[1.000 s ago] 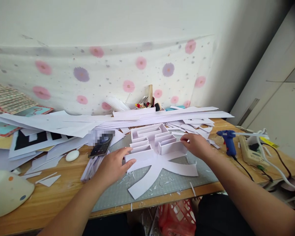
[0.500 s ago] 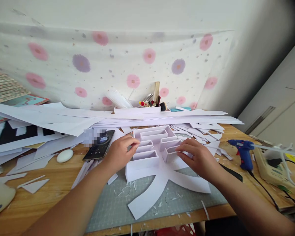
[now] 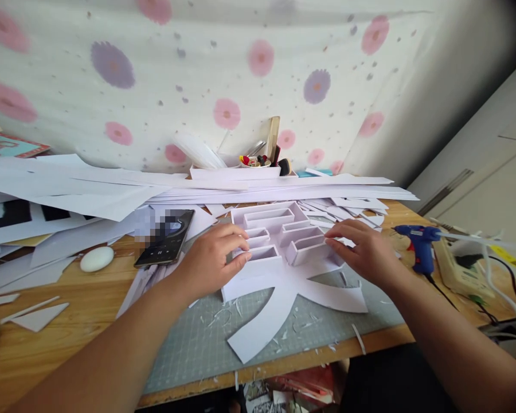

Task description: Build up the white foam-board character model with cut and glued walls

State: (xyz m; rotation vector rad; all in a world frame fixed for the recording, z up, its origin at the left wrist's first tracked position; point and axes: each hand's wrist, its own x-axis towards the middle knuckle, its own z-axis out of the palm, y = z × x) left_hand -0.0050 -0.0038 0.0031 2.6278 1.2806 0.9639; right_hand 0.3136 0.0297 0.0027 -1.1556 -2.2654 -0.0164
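A white foam-board letter (image 3: 290,280) with upright walls lies on the green-grey cutting mat (image 3: 206,350). Its two curved legs spread towards me, and narrow walled pockets stand in its upper part. My left hand (image 3: 217,255) is at its left side, thumb and fingers bent around the edge of the wall there. On the opposite side, my right hand (image 3: 363,246) has its thumb and fingertips closed at the right wall. Both hands cover part of the outer walls, so the exact contact is partly hidden.
A blue glue gun (image 3: 420,244) stands right, near a power strip (image 3: 460,269) with cables. A phone (image 3: 165,241) and a white oval object (image 3: 97,259) lie left. Long white strips (image 3: 284,194), board scraps (image 3: 344,206) and a tool box (image 3: 232,172) are behind.
The view has tilted down and shifted slightly. My left thumb has moved a little along the left wall, and my right fingers sit farther out on the right wall. The letter stays on the mat.
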